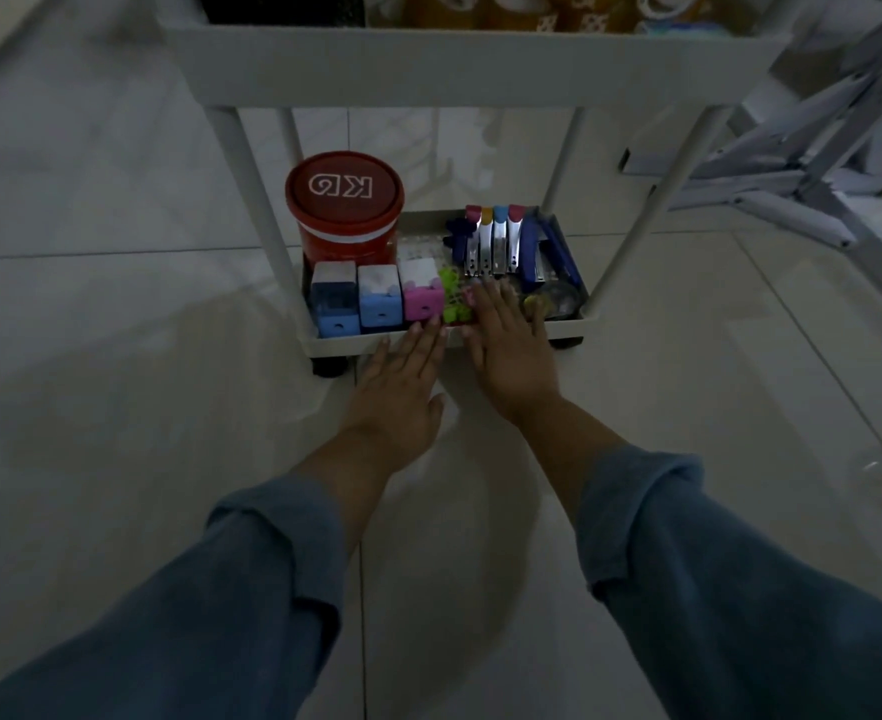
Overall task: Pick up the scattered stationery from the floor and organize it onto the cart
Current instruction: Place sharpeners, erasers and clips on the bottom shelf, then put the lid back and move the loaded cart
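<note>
The red tub [344,200] bore "KG" on its lid, upside down from here, on the cart's bottom shelf [335,346], where the left hand [402,381] and right hand [506,350] reached palm-down, fingers straight and released, the right perhaps touching the green pieces [449,299] lying there.

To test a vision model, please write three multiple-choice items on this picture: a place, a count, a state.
1. Where on the bottom shelf does the red tub stand? A) back left B) front right C) front middle
2. How many small boxes stand in the row before the tub? A) two B) three C) five
3. The left hand is: A) gripping the tub B) a fist C) flat, fingers straight
Answers: A, behind the boxes, at the left; B, two blue and one pink; C, it holds nothing.
</note>
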The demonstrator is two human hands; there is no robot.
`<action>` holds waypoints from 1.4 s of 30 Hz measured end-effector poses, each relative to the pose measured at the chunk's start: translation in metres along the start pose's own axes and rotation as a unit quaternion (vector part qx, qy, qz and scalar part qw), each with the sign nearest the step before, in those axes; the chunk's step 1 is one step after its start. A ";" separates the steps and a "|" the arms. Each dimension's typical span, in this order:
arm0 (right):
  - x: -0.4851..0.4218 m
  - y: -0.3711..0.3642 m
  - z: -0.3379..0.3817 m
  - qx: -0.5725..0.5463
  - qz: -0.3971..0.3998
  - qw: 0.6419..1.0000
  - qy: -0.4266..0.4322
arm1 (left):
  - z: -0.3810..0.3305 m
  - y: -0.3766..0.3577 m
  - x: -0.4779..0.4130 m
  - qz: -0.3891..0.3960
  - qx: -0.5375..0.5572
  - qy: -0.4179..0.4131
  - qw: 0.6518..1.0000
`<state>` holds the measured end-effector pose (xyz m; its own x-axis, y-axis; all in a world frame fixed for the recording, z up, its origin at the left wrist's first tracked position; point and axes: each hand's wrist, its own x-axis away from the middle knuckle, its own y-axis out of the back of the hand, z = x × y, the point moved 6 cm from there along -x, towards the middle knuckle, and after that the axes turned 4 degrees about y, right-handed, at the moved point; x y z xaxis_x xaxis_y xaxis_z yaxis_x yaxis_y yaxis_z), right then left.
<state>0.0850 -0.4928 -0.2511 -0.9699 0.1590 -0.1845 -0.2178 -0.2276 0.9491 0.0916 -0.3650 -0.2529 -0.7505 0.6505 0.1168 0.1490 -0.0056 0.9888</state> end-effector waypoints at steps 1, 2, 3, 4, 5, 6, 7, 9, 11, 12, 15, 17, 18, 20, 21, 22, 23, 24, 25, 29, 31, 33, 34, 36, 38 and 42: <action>0.002 -0.001 -0.001 0.006 0.003 1.000 0.000 | 0.000 0.001 0.000 -0.001 0.000 -0.001 1.000; 0.003 -0.001 -0.002 0.011 0.008 1.000 -0.001 | 0.000 0.001 0.000 0.000 0.001 -0.001 1.000; 0.004 -0.001 -0.002 0.014 0.013 1.000 -0.003 | 0.000 0.002 0.000 0.003 0.002 -0.001 1.000; 0.004 0.001 -0.003 0.015 0.019 1.000 -0.006 | -0.001 0.001 0.000 0.007 0.003 0.000 1.000; 0.003 0.002 -0.002 0.013 0.027 1.000 -0.009 | -0.001 0.001 0.000 0.009 0.004 0.002 1.000; 0.002 0.002 -0.002 0.009 0.036 0.999 -0.012 | -0.001 0.001 0.000 0.012 0.005 0.004 1.000; 0.002 0.002 -0.002 0.007 0.044 0.999 -0.013 | -0.001 0.001 0.000 0.013 0.002 0.005 1.000; 0.001 0.002 -0.002 0.012 0.059 0.998 -0.014 | 0.000 0.002 -0.001 0.016 -0.010 0.003 1.000; 0.001 0.001 -0.002 0.010 0.074 0.997 -0.013 | 0.000 0.003 -0.001 0.023 -0.017 0.003 1.000; 0.001 0.002 -0.002 0.003 0.081 0.997 -0.014 | 0.000 0.005 -0.001 0.028 -0.019 0.004 0.999; 0.003 0.007 0.000 -0.024 0.086 0.996 -0.018 | -0.001 0.010 -0.002 0.051 -0.018 0.001 0.999; 0.008 0.012 0.002 -0.033 0.084 0.996 -0.016 | 0.001 0.015 -0.001 0.064 -0.017 0.001 0.998; 0.010 0.015 0.003 -0.037 0.082 0.996 -0.014 | 0.002 0.016 -0.001 0.066 -0.022 0.003 0.998; 0.017 0.022 0.004 -0.053 0.068 0.996 -0.014 | 0.006 0.019 0.003 0.069 -0.029 0.016 0.997; 0.023 0.026 0.005 -0.072 0.052 0.996 -0.017 | 0.007 0.020 0.007 0.068 -0.023 0.028 0.997; 0.030 0.032 0.006 -0.103 0.032 0.994 -0.026 | 0.008 0.022 0.014 0.064 -0.007 0.043 0.997; 0.039 0.038 0.007 -0.142 0.010 0.989 -0.040 | 0.009 0.024 0.022 0.059 0.013 0.060 0.996; 0.050 0.045 0.007 -0.178 -0.008 0.982 -0.057 | 0.009 0.027 0.031 0.055 0.036 0.076 0.995; 0.061 0.052 0.008 -0.205 -0.019 0.976 -0.076 | 0.008 0.032 0.042 0.052 0.061 0.090 0.993; 0.096 0.098 0.014 -0.258 -0.087 0.954 -0.126 | 0.004 0.070 0.075 0.013 0.131 0.109 0.985; 0.103 0.127 0.020 -0.289 -0.129 0.940 -0.130 | 0.005 0.096 0.085 -0.039 0.175 0.121 0.976; 0.110 0.153 0.027 -0.321 -0.159 0.925 -0.129 | 0.005 0.120 0.094 -0.089 0.226 0.128 0.962; 0.114 0.165 0.031 -0.330 -0.172 0.920 -0.124 | 0.005 0.131 0.100 -0.109 0.248 0.131 0.954; 0.119 0.185 0.039 -0.335 -0.192 0.915 -0.115 | 0.006 0.147 0.111 -0.132 0.282 0.150 0.939; 0.121 0.197 0.042 -0.353 -0.210 0.904 -0.119 | 0.009 0.158 0.117 -0.152 0.310 0.161 0.925; 0.107 0.212 0.037 -0.385 -0.239 0.878 -0.156 | 0.015 0.181 0.117 -0.211 0.370 0.180 0.887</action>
<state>-0.0613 -0.4883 -0.0602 -0.6970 0.6411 -0.3213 -0.7171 -0.6264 0.3058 0.0403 -0.2789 -0.0617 -0.9768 0.1916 -0.0958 0.0880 0.7665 0.6362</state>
